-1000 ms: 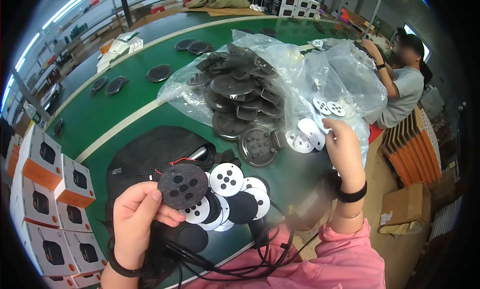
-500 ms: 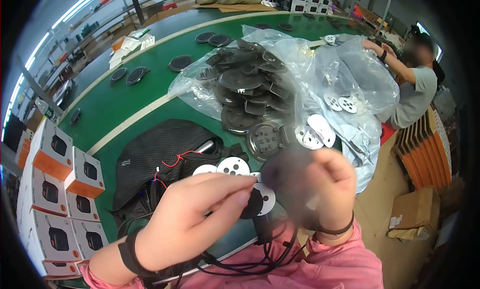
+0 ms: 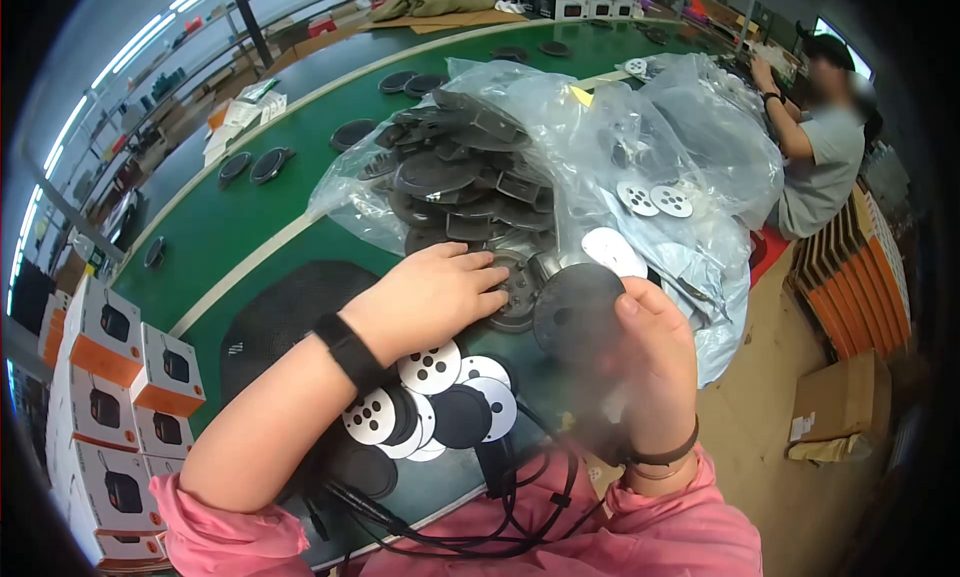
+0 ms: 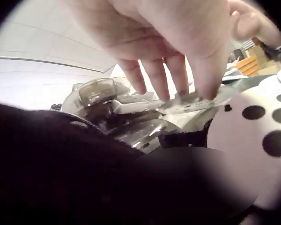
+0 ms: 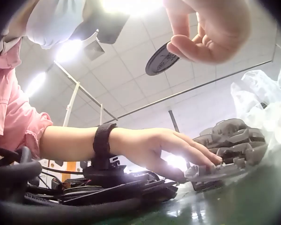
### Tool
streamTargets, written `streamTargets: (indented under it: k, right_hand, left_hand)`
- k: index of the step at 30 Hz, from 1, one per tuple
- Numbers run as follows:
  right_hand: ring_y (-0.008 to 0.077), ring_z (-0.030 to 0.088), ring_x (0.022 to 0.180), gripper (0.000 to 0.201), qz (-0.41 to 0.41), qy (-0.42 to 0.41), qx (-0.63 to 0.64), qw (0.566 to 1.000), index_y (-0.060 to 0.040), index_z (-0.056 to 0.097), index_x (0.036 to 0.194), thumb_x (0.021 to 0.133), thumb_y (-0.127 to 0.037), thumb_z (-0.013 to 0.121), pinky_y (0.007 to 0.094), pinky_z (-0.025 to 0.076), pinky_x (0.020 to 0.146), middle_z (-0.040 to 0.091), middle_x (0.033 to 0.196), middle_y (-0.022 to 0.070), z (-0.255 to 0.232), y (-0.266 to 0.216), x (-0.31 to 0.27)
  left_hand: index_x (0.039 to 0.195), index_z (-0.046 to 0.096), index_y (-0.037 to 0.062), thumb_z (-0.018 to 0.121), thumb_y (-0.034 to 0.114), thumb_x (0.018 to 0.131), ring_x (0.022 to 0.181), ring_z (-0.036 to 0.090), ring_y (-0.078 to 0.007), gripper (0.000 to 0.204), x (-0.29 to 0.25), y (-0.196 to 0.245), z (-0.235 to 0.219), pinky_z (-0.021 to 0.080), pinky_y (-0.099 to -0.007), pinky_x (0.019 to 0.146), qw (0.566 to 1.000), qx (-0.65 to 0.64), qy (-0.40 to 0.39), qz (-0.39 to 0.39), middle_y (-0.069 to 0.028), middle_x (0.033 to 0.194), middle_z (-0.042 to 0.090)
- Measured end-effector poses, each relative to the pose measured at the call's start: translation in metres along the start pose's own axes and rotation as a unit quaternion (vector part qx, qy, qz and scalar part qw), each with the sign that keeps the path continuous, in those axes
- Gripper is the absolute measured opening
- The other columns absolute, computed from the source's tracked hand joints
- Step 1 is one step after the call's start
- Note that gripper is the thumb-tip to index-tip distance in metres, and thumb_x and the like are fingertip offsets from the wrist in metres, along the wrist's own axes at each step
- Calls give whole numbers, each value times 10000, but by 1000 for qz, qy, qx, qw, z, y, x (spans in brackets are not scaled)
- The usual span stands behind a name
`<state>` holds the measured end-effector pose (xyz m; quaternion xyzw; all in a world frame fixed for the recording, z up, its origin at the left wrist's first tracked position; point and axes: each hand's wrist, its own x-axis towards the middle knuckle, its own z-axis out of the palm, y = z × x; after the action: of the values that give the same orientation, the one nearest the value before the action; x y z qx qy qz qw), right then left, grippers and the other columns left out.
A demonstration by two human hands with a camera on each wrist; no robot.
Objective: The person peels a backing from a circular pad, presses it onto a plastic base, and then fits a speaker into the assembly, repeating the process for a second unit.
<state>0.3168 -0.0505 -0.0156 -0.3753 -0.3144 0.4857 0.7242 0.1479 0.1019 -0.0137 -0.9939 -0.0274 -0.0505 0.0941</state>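
Note:
My left hand [image 3: 428, 299] reaches over the black mesh bag, its spread fingers on the near edge of a round dark plastic part [image 3: 515, 295] with small studs inside. In the right wrist view the left fingertips touch that part [image 5: 210, 169]. My right hand [image 3: 660, 362] pinches a thin dark disc [image 3: 578, 312] by its edge between thumb and fingers, held up over the table; the disc [image 5: 161, 60] also shows in the right wrist view. White discs with black holes [image 3: 430, 367] and black discs [image 3: 461, 417] lie overlapping below the left hand.
A pile of dark plastic parts [image 3: 455, 172] rests on clear plastic bags [image 3: 690, 127]. Black cables [image 3: 480, 542] run along the near table edge. Product boxes [image 3: 105, 402] stand at left. Another person [image 3: 820, 157] sits at the right.
The dark disc has passed from my left hand to my right hand. My left hand has since moved forward to the round plastic part, while my right hand has stayed on the right.

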Motion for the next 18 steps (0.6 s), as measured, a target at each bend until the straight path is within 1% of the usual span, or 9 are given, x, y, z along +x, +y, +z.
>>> streamTargets:
  k: [4,6,7,8,9,10,12,15,18]
  right_hand:
    - [98,540,618,164,17,-4,2,1000,0,550,964,855,-113,501,205,405,498,593,801,46,2,-4,-1]
    - [98,537,622,169,20,-9,5,1000,3,550,967,854,-112,502,208,404,505,591,806,46,8,-7,-3]
    - [97,533,628,180,21,-34,6,999,9,547,978,851,-110,504,209,402,513,590,809,48,12,-9,-4]
    - [95,529,633,192,21,-61,9,998,16,544,989,848,-108,505,210,401,521,589,813,51,18,-10,-4]
    - [95,529,633,192,28,-73,13,997,16,544,989,848,-108,505,210,401,521,589,813,51,23,-11,-5]
    - [95,524,625,192,22,-87,-1,996,23,548,981,846,-108,505,210,398,525,589,804,52,29,-11,-5]
    - [94,519,617,193,24,-120,-7,992,30,552,972,844,-107,505,211,396,530,589,795,54,41,-11,-2]
    - [94,507,581,178,0,-158,-61,986,39,588,889,845,-116,514,213,392,532,579,734,53,65,-10,4]
    - [98,505,609,160,-45,-189,-88,977,40,600,879,827,-102,550,209,385,548,564,739,43,90,-5,12]
  left_hand:
    - [862,580,43,569,54,677,917,550,-245,186,-11,6,-30,430,-348,798,988,-86,115,-47,-112,981,567]
    - [891,573,31,567,39,715,799,570,-261,176,-27,12,-44,450,-328,713,952,-131,203,-190,-128,889,581]
    - [893,572,18,533,56,783,722,575,-222,122,-34,16,-47,450,-292,664,912,-181,264,-255,-105,807,587]
    - [895,558,34,519,110,826,675,570,-178,110,-43,17,-47,450,-269,606,861,-236,316,-322,-61,784,586]
    - [921,552,30,484,142,856,688,550,-125,146,-52,22,-53,441,-243,613,751,-422,339,-379,-33,778,570]
    - [948,545,25,449,174,886,700,530,-72,188,-62,28,-61,431,-217,621,603,-585,349,-416,-5,772,555]
    - [979,526,20,422,200,898,752,524,-71,224,-85,36,-65,428,-200,661,481,-682,354,-423,0,827,550]
    - [988,526,39,414,195,912,794,504,-45,206,-105,51,-61,405,-182,718,476,-659,394,-428,12,858,552]
    - [930,549,35,427,239,906,733,493,-36,238,-128,61,-71,399,-172,671,499,-635,363,-465,18,796,550]
